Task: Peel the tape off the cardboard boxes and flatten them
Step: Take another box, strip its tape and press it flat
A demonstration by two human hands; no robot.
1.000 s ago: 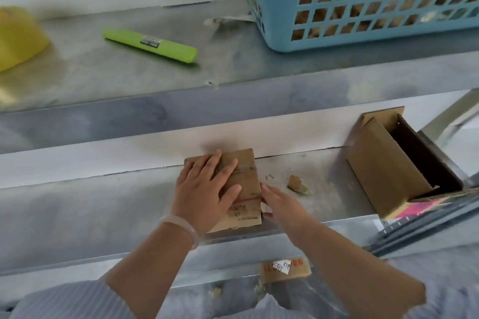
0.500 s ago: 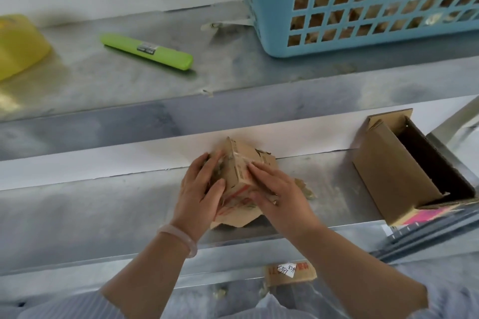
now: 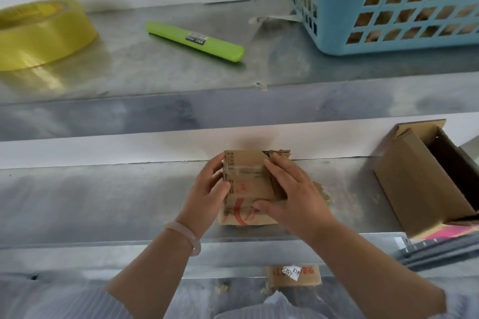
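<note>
A small brown cardboard box (image 3: 247, 181) with red print and a strip of clear tape lies on the lower metal shelf (image 3: 103, 199), against the white back wall. My left hand (image 3: 207, 194) grips its left edge, fingers curled round the side. My right hand (image 3: 293, 194) lies over its right half, fingers on the top face and thumb pressed on the near flap. A second, larger cardboard box (image 3: 425, 184) lies on its side at the right, its open end facing right.
On the upper shelf sit a yellow tape roll (image 3: 39, 33), a green utility knife (image 3: 194, 40) and a blue plastic basket (image 3: 383, 2) holding items. Torn cardboard scraps (image 3: 322, 193) lie right of the small box. Another cardboard piece (image 3: 294, 274) with a white label lies below the shelf.
The small box went from flat under my left hand, to raised and tilted between both hands, to lying down again with a different face up. My right hand moved onto its top.
</note>
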